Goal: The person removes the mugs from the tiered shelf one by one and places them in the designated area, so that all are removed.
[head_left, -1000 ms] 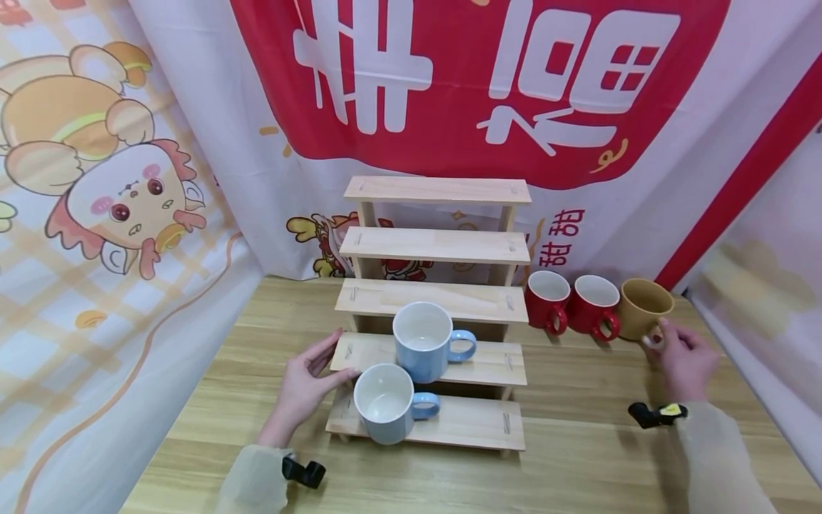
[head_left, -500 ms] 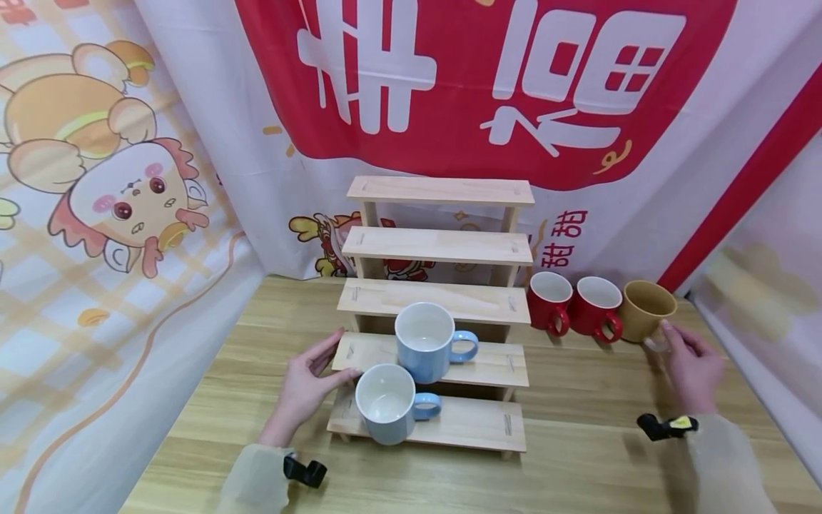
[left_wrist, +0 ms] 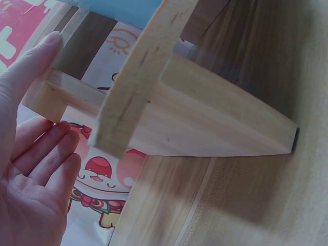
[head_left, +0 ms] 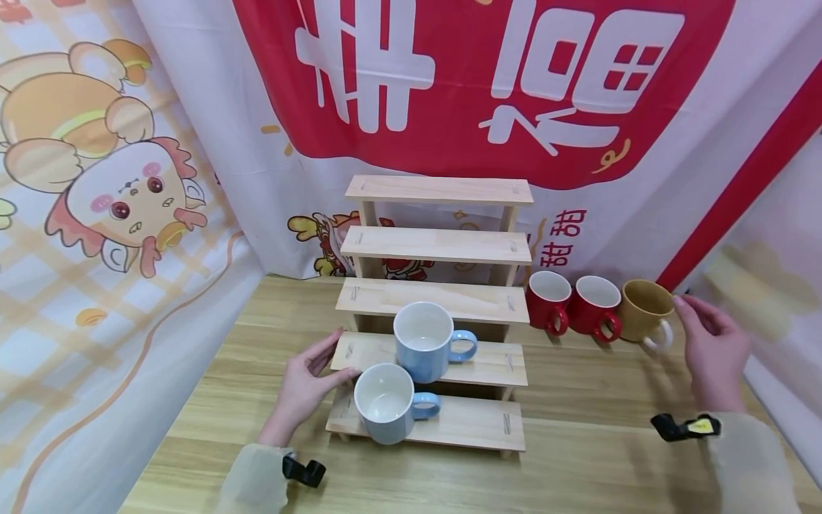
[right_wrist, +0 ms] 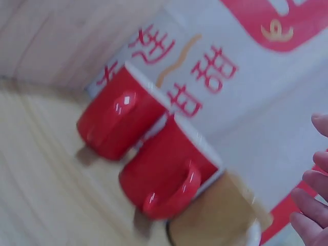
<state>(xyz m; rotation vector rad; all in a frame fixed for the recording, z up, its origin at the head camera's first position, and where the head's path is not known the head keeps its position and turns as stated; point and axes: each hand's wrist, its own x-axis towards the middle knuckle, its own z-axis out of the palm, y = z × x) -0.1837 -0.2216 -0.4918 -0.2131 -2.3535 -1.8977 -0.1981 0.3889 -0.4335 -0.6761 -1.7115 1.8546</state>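
Note:
At the left end of the stepped wooden rack, my left hand rests with its fingers against the second step from the bottom. A light blue mug stands on the lowest step and another blue mug on the step above, handles to the right. My right hand is beside the brown mug with the white handle, fingers loosely extended; in the right wrist view the fingers are apart from the brown mug.
Two red mugs stand in a row between the rack and the brown mug, handles toward the front. Printed cloth hangs behind and at both sides of the wooden table.
My right hand has let go of the brown mug's handle and moved to the right of it. My left hand and the blue mugs have stayed in place.

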